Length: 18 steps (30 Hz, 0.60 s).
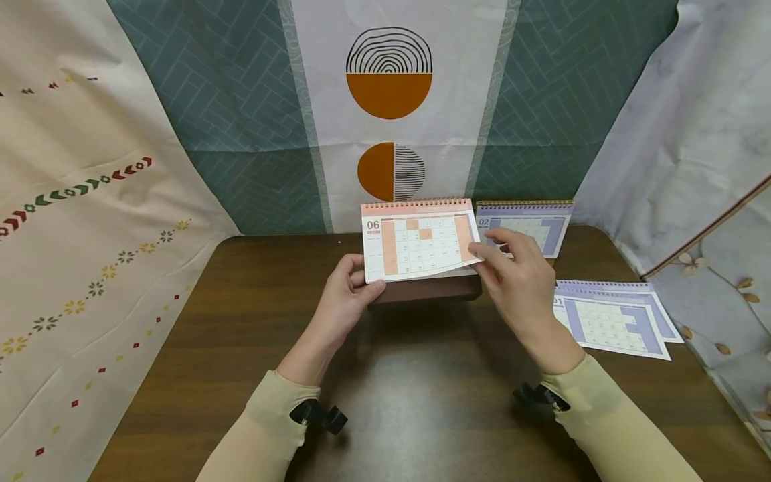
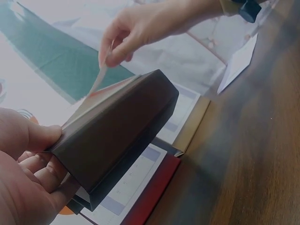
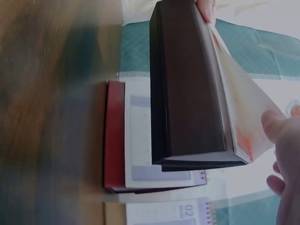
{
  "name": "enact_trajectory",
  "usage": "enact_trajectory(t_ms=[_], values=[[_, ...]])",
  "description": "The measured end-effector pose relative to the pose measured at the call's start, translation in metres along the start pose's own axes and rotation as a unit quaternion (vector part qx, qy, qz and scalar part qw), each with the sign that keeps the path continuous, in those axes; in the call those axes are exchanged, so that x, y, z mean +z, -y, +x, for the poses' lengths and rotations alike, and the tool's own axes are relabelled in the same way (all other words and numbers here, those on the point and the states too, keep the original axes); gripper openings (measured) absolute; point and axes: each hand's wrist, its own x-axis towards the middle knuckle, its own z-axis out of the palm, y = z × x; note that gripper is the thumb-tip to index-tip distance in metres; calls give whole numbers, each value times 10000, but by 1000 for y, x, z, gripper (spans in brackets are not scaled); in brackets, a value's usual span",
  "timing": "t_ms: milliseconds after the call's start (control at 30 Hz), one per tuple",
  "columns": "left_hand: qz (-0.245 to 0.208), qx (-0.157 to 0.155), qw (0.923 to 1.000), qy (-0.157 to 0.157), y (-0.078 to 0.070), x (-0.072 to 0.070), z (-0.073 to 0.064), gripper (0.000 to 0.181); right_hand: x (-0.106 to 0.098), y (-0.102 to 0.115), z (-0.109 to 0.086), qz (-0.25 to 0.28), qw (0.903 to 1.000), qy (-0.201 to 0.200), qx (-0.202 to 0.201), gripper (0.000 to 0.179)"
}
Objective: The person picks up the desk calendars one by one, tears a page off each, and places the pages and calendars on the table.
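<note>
A desk calendar (image 1: 424, 244) with a dark brown stand (image 1: 436, 289) is held up off the table, showing an orange page marked 06. My left hand (image 1: 345, 294) grips its lower left corner, the thumb on the front; in the left wrist view the fingers reach into the open end of the stand (image 2: 117, 131). At the other side, my right hand (image 1: 517, 284) pinches the lower right part of the top page. That page (image 3: 246, 101) bends away from the sheets beneath it in the right wrist view.
Behind it on the right stands a purple calendar (image 1: 523, 231) marked 02. A red-based calendar (image 3: 115, 136) stands beside that one, hidden in the head view. Loose purple calendar sheets (image 1: 614, 325), the top one marked 01, lie at the right of the wooden table (image 1: 241, 348). Cloth hangs around.
</note>
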Motion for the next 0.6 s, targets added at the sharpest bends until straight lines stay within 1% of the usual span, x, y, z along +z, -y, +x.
enact_trajectory(t_ms=[100, 167, 233, 300, 367, 433, 600], values=[[-7, -4, 10000, -4, 0, 0, 1, 43, -1, -3, 5, -39, 9988, 68, -485, 31], [-10, 5, 10000, -15, 0, 0, 1, 42, -2, -5, 7, -19, 9973, 148, -724, 32], [-8, -3, 10000, -26, 0, -1, 1, 41, -3, -7, 8, 30, 9960, 287, -842, 34], [-4, 0, 10000, -26, 0, -1, 1, 41, -3, -9, 7, 127, 9951, 459, -871, 37], [-2, 13, 10000, -15, -1, -1, 1, 41, -3, -10, 6, 239, 9943, 632, -827, 40], [-5, 29, 10000, 4, -2, -1, 1, 41, -3, -11, 4, 346, 9943, 741, -688, 41], [-15, 40, 10000, -3, -4, -1, -1, 42, 0, -8, 0, 607, 9958, 676, -80, 49]])
